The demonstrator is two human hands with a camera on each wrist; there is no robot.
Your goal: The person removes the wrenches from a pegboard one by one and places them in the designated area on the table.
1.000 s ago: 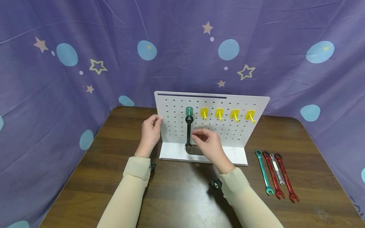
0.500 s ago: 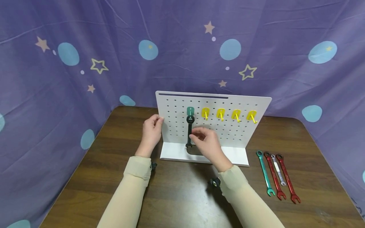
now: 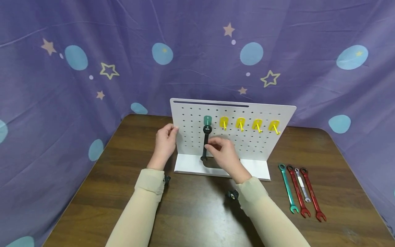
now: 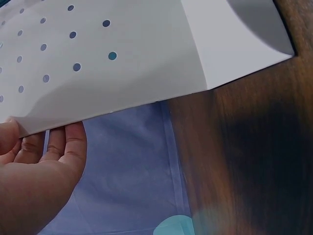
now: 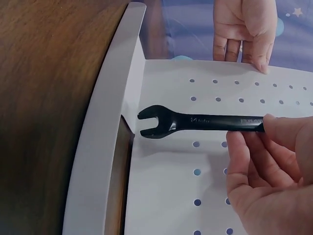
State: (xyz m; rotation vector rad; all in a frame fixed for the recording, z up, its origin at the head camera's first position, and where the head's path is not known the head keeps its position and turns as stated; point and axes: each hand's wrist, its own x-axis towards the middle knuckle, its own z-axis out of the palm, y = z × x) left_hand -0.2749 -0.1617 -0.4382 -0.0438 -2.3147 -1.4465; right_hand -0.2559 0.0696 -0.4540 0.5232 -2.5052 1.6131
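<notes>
A black combination wrench (image 3: pixel 205 142) hangs by its ring end at the green hook (image 3: pixel 207 120) on a white pegboard (image 3: pixel 191 137). My right hand (image 3: pixel 224 152) pinches the wrench's shaft between thumb and fingers. In the right wrist view the open jaw end of the wrench (image 5: pixel 195 122) points down toward the board's base. My left hand (image 3: pixel 165 142) grips the pegboard's left edge. Its thumb lies on the front face and its fingers go behind, as the left wrist view shows.
Several yellow hooks (image 3: pixel 240 124) run in a row right of the green one. On the table (image 3: pixel 191 212) to the right lie a green wrench (image 3: pixel 288 188), two red wrenches (image 3: pixel 298 191) and a small silver wrench (image 3: pixel 302 186). A purple curtain (image 3: pixel 197 51) stands behind.
My right hand has moved slightly left onto the wrench's shaft and now pinches it. The wrench's lower end has swung slightly left. My left hand stays at the board's edge.
</notes>
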